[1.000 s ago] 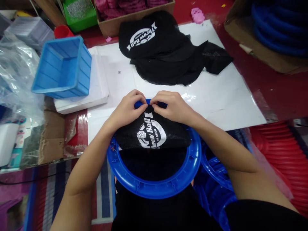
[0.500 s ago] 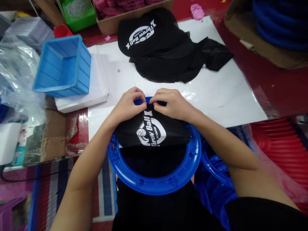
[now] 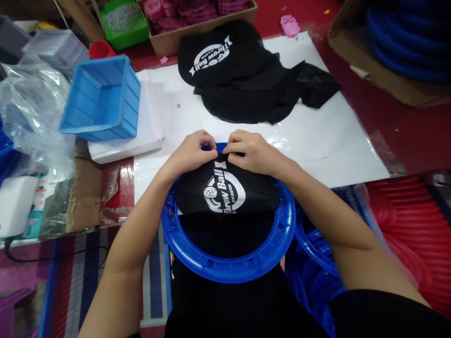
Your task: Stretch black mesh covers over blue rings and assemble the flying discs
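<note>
A black mesh cloth (image 3: pixel 190 192) with a white "Throw Ball" print lies over the far part of a blue plastic ring (image 3: pixel 225 270). My left hand (image 3: pixel 197 150) pinches the cloth's upper edge at the ring's far rim. Close beside it, my right hand (image 3: pixel 248 150) pinches the same edge, thumb and fingers together. The near half of the ring is uncovered and overhangs the table's front edge. My fingers hide the exact spot where cloth meets rim.
More black printed mesh cloths (image 3: pixel 243 98) lie on the white sheet (image 3: pixel 317 145). A blue bin (image 3: pixel 102 101) stands on a white slab at left. Behind are a green box (image 3: pixel 125 23) and a carton of pink pieces (image 3: pixel 200 28). Blue rings (image 3: pixel 408 42) are stacked far right, red ones (image 3: pixel 408 225) below.
Both hands keep their pinch on the cloth at the ring's far rim, with hardly any movement. The whole view has shifted slightly.
</note>
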